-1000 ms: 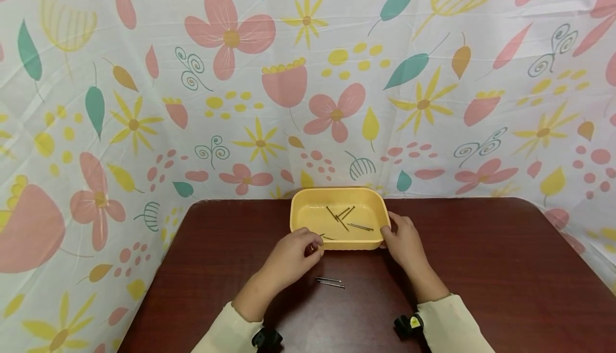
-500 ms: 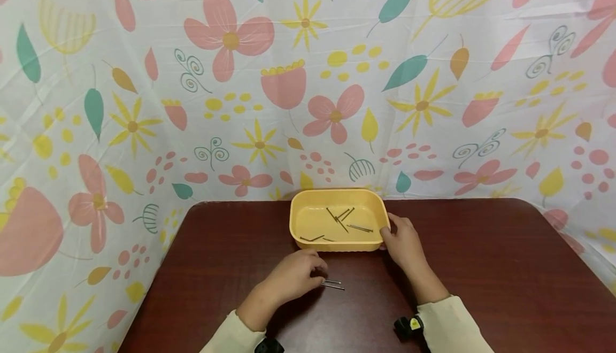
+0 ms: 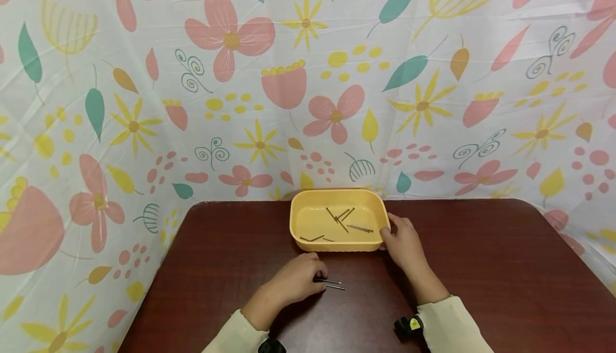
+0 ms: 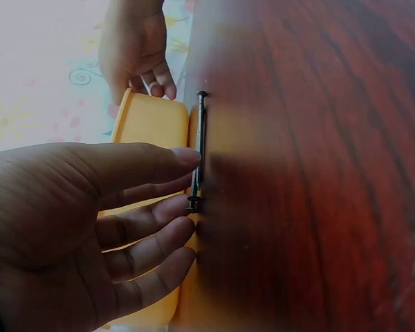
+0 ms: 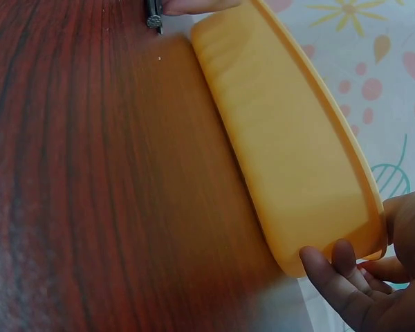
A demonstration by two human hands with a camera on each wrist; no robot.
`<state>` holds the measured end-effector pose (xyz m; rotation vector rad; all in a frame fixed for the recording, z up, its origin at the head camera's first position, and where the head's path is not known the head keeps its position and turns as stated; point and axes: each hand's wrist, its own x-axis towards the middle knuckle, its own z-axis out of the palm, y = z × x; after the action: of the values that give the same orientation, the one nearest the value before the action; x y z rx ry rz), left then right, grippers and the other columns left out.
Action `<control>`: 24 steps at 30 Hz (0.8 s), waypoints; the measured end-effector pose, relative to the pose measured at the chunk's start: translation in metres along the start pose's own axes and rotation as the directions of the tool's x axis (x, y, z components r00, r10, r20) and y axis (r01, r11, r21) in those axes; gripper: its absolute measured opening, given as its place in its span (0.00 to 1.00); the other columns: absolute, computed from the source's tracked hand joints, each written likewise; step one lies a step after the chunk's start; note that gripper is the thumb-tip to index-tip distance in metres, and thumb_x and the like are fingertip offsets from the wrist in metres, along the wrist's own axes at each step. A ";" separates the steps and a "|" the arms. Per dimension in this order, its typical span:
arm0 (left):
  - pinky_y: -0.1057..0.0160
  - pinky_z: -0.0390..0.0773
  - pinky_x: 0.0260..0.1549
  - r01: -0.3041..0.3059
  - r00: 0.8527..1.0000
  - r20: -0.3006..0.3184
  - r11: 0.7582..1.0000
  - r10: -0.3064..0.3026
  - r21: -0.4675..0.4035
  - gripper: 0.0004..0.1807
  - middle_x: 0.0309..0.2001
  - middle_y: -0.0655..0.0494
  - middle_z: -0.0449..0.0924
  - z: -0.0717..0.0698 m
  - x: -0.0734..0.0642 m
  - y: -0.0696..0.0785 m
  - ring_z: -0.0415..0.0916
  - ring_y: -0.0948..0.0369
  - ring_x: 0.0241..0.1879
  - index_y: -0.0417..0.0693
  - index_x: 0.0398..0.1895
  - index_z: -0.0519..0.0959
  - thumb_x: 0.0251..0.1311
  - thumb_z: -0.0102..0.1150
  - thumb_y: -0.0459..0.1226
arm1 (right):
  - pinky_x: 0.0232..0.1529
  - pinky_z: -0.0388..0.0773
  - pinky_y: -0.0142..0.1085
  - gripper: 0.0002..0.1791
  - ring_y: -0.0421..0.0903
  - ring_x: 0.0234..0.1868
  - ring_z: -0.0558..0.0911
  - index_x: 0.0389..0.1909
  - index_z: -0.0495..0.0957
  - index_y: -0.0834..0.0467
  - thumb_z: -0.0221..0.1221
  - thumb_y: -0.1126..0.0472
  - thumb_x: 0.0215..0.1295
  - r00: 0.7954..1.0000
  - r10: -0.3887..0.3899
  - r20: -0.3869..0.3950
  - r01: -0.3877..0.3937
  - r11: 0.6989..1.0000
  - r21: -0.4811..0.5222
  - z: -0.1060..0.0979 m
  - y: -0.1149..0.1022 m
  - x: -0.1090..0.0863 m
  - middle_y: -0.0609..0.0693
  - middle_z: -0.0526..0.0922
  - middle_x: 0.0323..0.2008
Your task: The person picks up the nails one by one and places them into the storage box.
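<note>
My left hand (image 3: 292,279) is at a small pair of metal nails (image 3: 334,288) on the table, its thumb and index finger pinching at their left ends. In the left wrist view the thumb tip overlaps the dark nails (image 4: 201,121), while the other fingers are bent loosely below. A yellow plastic tray (image 3: 337,246) stands just beyond, with several nails (image 3: 360,228) scattered on its floor. My right hand (image 3: 405,239) holds the tray's right end, thumb over the rim. From the right wrist, fingertips show against the outer wall of the tray (image 5: 283,152).
The dark reddish-brown table (image 3: 481,267) reaches back to a white cloth (image 3: 414,21) printed with flowers and leaves, which also hangs along the left. Black wrist straps (image 3: 408,327) sit at both cream sleeves (image 3: 454,323).
My left hand has moved from the tray's front left rim down to the two nails, and its fingers have closed in on them. The right hand and tray stay put.
</note>
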<state>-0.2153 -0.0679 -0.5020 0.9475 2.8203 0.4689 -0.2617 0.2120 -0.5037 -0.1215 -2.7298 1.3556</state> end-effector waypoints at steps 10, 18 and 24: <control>0.73 0.73 0.37 -0.017 1.000 -0.013 1.000 0.017 -0.016 0.03 0.34 0.66 0.75 0.002 0.000 0.004 0.70 0.71 0.34 0.55 0.34 0.85 0.59 0.71 0.41 | 0.29 0.83 0.31 0.32 0.49 0.28 0.87 0.73 0.61 0.72 0.47 0.62 0.71 1.000 -0.007 0.005 0.007 1.000 0.004 0.000 0.000 0.000 0.68 0.68 0.61; 0.73 0.72 0.36 -0.032 0.999 -0.027 0.999 0.031 -0.028 0.04 0.32 0.67 0.74 0.005 0.001 0.002 0.69 0.72 0.33 0.57 0.29 0.83 0.59 0.70 0.39 | 0.29 0.82 0.31 0.33 0.49 0.28 0.87 0.74 0.60 0.71 0.47 0.61 0.71 1.000 -0.002 0.011 0.002 1.000 -0.006 -0.001 0.001 0.000 0.68 0.67 0.62; 0.74 0.70 0.34 -0.037 0.999 -0.027 0.998 0.036 -0.047 0.06 0.31 0.67 0.72 0.006 0.001 0.000 0.67 0.72 0.31 0.57 0.27 0.82 0.59 0.70 0.39 | 0.29 0.82 0.31 0.33 0.49 0.28 0.86 0.74 0.60 0.71 0.47 0.61 0.71 1.000 -0.002 0.012 0.002 1.000 -0.013 -0.001 0.001 0.000 0.68 0.67 0.62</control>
<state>-0.2147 -0.0656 -0.5074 0.9921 2.8059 0.5535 -0.2614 0.2132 -0.5037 -0.1115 -2.7484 1.3429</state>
